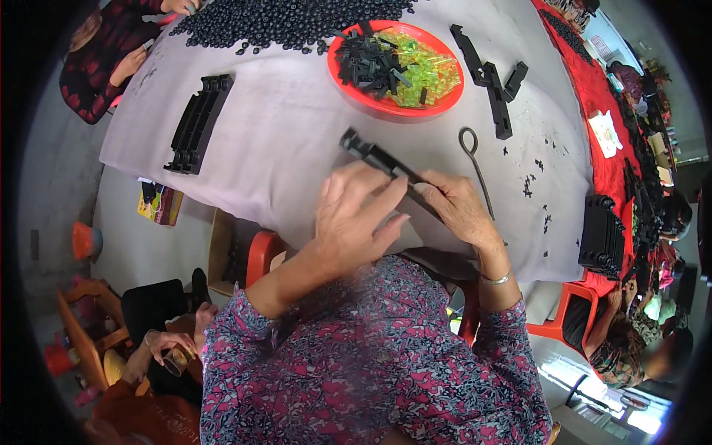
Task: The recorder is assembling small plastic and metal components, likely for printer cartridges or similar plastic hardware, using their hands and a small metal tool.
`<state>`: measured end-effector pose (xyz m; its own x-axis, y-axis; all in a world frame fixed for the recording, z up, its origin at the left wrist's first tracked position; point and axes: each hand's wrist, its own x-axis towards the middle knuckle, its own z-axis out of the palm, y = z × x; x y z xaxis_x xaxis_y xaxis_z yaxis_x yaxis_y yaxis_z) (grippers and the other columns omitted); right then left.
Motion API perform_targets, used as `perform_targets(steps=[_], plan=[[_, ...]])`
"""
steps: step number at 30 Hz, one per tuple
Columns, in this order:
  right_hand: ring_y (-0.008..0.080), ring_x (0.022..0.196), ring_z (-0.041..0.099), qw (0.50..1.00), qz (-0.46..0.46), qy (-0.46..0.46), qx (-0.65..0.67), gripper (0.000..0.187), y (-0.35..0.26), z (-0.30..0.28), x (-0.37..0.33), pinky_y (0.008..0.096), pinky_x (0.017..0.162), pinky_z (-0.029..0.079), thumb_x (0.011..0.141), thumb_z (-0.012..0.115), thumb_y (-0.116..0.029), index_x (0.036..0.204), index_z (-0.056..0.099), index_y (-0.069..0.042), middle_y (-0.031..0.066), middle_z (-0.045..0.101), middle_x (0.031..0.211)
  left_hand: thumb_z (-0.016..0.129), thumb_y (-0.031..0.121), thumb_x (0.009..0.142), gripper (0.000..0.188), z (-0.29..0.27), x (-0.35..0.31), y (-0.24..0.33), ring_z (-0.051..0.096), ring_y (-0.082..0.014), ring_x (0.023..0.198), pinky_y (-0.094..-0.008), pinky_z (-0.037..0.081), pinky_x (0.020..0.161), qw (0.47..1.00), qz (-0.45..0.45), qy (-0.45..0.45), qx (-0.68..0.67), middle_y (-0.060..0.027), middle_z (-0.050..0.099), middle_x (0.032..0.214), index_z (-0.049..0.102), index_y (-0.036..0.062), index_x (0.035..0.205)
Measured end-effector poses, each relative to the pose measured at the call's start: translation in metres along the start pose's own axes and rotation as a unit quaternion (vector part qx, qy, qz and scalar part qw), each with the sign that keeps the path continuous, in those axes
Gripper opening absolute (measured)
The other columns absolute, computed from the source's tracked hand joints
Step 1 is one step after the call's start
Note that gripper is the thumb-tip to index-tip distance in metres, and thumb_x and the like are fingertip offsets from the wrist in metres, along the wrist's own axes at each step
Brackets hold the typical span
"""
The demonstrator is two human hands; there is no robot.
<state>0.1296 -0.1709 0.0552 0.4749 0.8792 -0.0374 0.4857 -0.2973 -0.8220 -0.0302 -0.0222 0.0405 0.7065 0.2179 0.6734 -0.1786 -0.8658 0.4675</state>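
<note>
In front of me a long black plastic bar [377, 156] is held at a slant above the table. My right hand [458, 206] is closed round its lower end, thumb along the top. My left hand [354, 211] is against the bar's middle, its index fingertip on the bar and its thumb sticking out apart; its other fingers bend behind the bar and are partly hidden. Beyond the hands stands a red bowl [456, 95] with small black plastic pieces [368, 65] and yellow-green translucent pieces [426, 67]. A metal rod with a looped end [475, 156] lies beside my right hand.
Black bars [498, 100] lie right of the bowl, a stack of black bars [199, 124] at left, another stack [602, 237] at the right edge. Black beads [256, 22] cover the far side. Small black scraps [528, 185] dot the pale tablecloth [282, 148]. Other people sit around.
</note>
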Motion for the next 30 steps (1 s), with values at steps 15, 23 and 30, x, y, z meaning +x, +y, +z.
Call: perform_targets(steps=[15, 23, 30], plan=[[0.0226, 0.07, 0.064, 0.972, -0.111, 0.199, -0.05, 0.012, 0.025, -0.014, 0.092, 0.0344, 0.066, 0.05, 0.087, 0.07, -0.012, 0.092, 0.073, -0.002, 0.0126, 0.066, 0.082, 0.081, 0.018, 0.073, 0.041, 0.015, -0.007, -0.047, 0.057, -0.0288, 0.096, -0.044, 0.042, 0.091, 0.987, -0.033, -0.146, 0.06, -0.0078, 0.058, 0.097, 0.066, 0.0071, 0.11], [0.0314, 0.082, 0.071, 0.942, 0.015, 0.097, -0.322, 0.021, 0.015, -0.016, 0.167, 0.0428, 0.073, 0.054, 0.076, 0.076, -0.021, 0.091, 0.076, -0.006, 0.0167, 0.073, 0.088, 0.08, 0.02, 0.074, 0.04, 0.014, -0.008, -0.05, 0.057, -0.0266, 0.094, -0.0405, 0.041, 0.084, 0.987, -0.021, -0.14, 0.069, -0.0059, 0.059, 0.095, 0.066, 0.0083, 0.109], [0.0348, 0.087, 0.072, 0.91, 0.1, 0.087, -0.392, 0.022, 0.01, -0.012, 0.185, 0.0442, 0.077, 0.056, 0.072, 0.076, -0.028, 0.083, 0.077, -0.008, 0.0174, 0.074, 0.085, 0.079, 0.021, 0.074, 0.039, 0.014, -0.008, -0.052, 0.057, -0.0253, 0.093, -0.0394, 0.042, 0.084, 0.988, -0.012, -0.139, 0.065, -0.0052, 0.06, 0.095, 0.067, 0.0083, 0.109]])
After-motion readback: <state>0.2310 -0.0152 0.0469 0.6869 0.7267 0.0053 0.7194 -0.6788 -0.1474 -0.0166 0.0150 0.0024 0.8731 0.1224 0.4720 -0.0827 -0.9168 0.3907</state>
